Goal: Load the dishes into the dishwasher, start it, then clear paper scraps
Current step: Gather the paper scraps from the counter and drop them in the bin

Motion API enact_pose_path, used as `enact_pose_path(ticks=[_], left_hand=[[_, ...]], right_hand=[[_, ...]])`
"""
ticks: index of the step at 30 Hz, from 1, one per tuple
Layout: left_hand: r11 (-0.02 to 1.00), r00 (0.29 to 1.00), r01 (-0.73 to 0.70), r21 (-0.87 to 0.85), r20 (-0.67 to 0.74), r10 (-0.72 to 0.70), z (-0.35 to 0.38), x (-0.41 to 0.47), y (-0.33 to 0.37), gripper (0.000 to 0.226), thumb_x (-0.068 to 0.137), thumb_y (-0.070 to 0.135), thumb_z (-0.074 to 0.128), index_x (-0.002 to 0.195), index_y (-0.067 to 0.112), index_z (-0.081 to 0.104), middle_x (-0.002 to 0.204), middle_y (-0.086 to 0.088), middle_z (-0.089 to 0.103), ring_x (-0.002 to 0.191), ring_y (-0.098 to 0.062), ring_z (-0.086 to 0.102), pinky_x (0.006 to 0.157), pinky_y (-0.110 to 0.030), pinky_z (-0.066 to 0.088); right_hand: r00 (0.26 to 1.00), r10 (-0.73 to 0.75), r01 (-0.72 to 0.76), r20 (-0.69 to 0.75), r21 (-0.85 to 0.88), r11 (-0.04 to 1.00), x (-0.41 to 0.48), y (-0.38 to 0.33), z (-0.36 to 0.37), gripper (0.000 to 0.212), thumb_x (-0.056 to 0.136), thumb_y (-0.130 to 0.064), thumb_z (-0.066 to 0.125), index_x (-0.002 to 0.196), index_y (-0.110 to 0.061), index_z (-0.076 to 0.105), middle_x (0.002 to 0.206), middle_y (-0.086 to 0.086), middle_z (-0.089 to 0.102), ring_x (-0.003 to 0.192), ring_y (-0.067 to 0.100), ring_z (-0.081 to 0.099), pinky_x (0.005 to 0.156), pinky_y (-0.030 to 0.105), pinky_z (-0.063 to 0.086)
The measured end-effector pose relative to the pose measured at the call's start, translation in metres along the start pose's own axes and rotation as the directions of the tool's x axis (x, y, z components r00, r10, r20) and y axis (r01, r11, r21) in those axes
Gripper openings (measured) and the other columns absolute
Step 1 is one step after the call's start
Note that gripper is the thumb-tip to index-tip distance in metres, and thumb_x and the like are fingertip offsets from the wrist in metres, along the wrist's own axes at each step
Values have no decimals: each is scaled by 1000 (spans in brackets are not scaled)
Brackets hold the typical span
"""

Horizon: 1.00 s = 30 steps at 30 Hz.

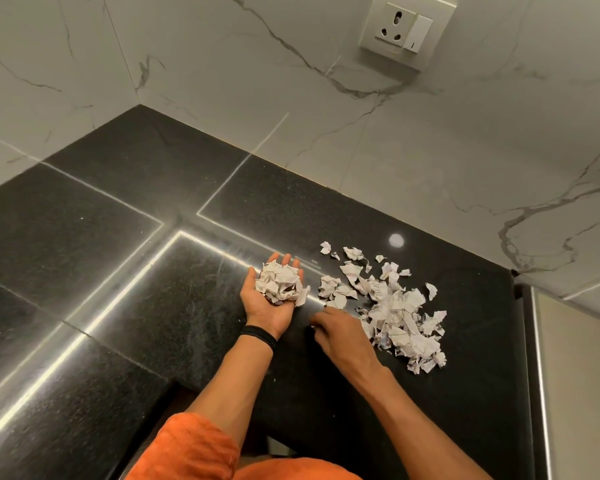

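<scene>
My left hand (274, 306) lies palm up on the black counter (125, 271), fingers straight, carrying a heap of crumpled paper scraps (280, 284). To the right, a loose pile of torn white paper scraps (395, 313) is spread over the counter. My right hand (340, 332) is palm down at the pile's left edge, between the pile and my left wrist. Its fingers are curled, and a small white scrap shows at the fingertips. What lies under the palm is hidden.
White marble wall tiles (430, 161) rise behind the counter, which ends in a corner at the back left. A wall socket with a switch (404, 29) sits high on the right. The counter's right edge (520, 341) runs beside the pile.
</scene>
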State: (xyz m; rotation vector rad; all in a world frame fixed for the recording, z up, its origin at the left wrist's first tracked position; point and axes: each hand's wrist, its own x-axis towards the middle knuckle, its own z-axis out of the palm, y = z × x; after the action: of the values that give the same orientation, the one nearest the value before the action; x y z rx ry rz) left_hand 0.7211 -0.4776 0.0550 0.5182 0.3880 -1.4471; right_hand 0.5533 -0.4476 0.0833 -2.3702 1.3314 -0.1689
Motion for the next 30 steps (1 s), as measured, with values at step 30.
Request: enact_pose_path(ticks=[30], left_hand=[[998, 999, 52, 34, 5, -52, 9, -4, -21, 58, 106, 47, 33, 139, 7, 58, 139, -19, 62, 133, -36, 55, 106, -49, 46]], right_hand=[[878, 353, -259, -323, 299, 918, 9, 26, -44, 7, 92, -25, 73, 98, -28, 75, 83, -13, 71, 76, 5, 66, 70, 25, 54]])
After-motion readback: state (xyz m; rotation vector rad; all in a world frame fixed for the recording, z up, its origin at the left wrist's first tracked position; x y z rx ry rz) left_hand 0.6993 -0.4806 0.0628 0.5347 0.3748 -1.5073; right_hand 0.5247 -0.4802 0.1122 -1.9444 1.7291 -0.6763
